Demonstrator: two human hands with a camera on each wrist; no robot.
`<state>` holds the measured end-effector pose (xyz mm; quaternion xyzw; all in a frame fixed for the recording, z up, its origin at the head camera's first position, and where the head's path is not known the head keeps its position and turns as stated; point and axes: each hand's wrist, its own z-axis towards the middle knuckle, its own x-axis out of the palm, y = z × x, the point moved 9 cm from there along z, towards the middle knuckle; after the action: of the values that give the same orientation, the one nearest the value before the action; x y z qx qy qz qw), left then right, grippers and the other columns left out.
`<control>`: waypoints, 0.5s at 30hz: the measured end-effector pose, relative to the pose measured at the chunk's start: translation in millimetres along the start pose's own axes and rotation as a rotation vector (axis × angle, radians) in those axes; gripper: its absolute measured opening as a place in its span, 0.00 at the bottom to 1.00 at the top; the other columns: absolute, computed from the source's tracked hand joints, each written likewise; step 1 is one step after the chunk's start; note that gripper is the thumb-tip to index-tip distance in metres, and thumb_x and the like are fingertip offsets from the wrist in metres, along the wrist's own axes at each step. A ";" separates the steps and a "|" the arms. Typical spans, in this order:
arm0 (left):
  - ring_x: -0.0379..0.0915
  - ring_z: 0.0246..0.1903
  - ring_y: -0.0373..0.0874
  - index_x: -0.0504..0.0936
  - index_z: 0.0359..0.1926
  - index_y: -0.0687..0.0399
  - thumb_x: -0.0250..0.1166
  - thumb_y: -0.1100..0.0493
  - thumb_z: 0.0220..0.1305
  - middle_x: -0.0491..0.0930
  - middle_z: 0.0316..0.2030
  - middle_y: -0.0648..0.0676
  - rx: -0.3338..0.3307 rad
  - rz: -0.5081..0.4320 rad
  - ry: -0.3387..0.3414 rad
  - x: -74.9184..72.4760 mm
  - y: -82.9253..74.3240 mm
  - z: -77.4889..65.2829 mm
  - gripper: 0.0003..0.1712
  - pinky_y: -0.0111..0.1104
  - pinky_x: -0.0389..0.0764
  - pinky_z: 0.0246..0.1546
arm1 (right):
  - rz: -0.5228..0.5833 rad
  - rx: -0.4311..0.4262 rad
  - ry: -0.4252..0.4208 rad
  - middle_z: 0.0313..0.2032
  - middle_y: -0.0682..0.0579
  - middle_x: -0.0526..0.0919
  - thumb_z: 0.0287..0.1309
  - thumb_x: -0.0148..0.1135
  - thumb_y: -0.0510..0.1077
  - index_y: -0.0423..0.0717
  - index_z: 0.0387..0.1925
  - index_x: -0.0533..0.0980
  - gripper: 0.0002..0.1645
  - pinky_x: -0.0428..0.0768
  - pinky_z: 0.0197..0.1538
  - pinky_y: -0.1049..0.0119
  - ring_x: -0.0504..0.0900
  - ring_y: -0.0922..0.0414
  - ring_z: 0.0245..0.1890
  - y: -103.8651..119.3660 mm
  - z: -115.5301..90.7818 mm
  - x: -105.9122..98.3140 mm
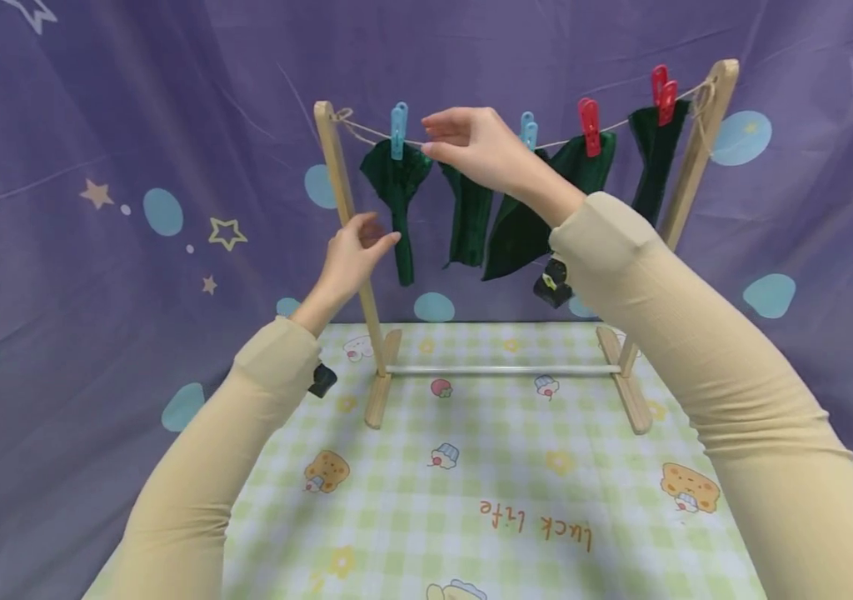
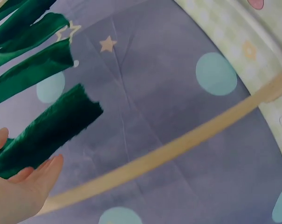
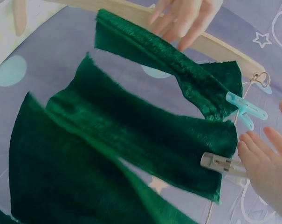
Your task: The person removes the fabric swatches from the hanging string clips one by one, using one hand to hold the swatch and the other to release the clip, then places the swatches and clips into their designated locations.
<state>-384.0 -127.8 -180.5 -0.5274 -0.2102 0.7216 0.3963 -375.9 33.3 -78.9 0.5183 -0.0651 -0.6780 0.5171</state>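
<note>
- Up goes the right sleeve [image 1: 741, 400], slanting in from the lower right, with the right hand [image 1: 482, 150] bent over at the wrist, level with the string [image 1: 557, 144] and pointing leftward.
- Its fingers are loosely bent, thumb well apart from them, nothing pinched between; the right wrist view puts the fingertips right beside a whitish clothespin [image 3: 217, 162] (contact there, I can't call).
- That pin bites the top of the second green velvet cloth [image 1: 470, 221], which hangs below the right hand.
- Lower down, the left sleeve [image 1: 224, 450] angles up, and here's the left hand [image 1: 351, 254], fingers gently curved, thumb reaching out to the right with a wide gap between.
- It sits beside the leftmost green velvet cloth [image 1: 400, 208], in front of the rack's left post; no grip on the fabric, though whether a fingertip brushes it I can't tell.
- That leftmost piece dangles, narrow at the bottom and flared at the top, from a light blue clothespin [image 1: 398, 131].
- Over to the right, a broad third cloth [image 1: 520, 233] and a fourth cloth [image 1: 655, 162] hang too, each with red on it, all on the wooden drying rack [image 1: 332, 158] standing on a checked tablecloth [image 1: 516, 450].
</note>
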 end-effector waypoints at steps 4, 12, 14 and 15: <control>0.68 0.52 0.51 0.60 0.62 0.61 0.60 0.52 0.58 0.69 0.54 0.62 -0.024 -0.036 -0.043 5.3 3.5 4.0 0.34 0.38 0.71 0.50 | 0.012 0.014 -0.009 0.60 0.49 0.65 0.60 0.51 0.46 0.43 0.60 0.62 0.28 0.67 0.55 0.73 0.65 0.61 0.58 0.7 9.2 4.6; 0.70 0.50 0.50 0.64 0.59 0.63 0.61 0.55 0.57 0.72 0.51 0.62 -0.040 -0.108 -0.088 9.2 13.6 11.2 0.31 0.36 0.72 0.49 | 0.088 0.078 -0.033 0.61 0.49 0.64 0.60 0.52 0.47 0.47 0.63 0.58 0.31 0.65 0.56 0.74 0.65 0.62 0.58 -4.1 23.3 6.4; 0.70 0.50 0.50 0.64 0.59 0.63 0.61 0.56 0.58 0.72 0.51 0.62 -0.046 -0.123 -0.081 12.0 16.2 12.5 0.31 0.36 0.72 0.49 | 0.116 0.100 -0.032 0.61 0.49 0.64 0.60 0.52 0.48 0.48 0.64 0.57 0.32 0.65 0.56 0.73 0.65 0.62 0.58 -6.2 25.4 7.0; 0.70 0.50 0.50 0.64 0.59 0.63 0.60 0.56 0.58 0.72 0.51 0.62 -0.047 -0.137 -0.078 13.5 17.5 13.3 0.30 0.36 0.72 0.49 | 0.128 0.109 -0.033 0.61 0.49 0.64 0.60 0.52 0.48 0.48 0.64 0.57 0.32 0.65 0.57 0.73 0.65 0.62 0.58 -7.1 26.1 7.3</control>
<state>-404.2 -126.1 -196.4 -0.4925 -0.2779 0.7076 0.4236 -399.9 19.3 -76.1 0.5291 -0.1434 -0.6476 0.5292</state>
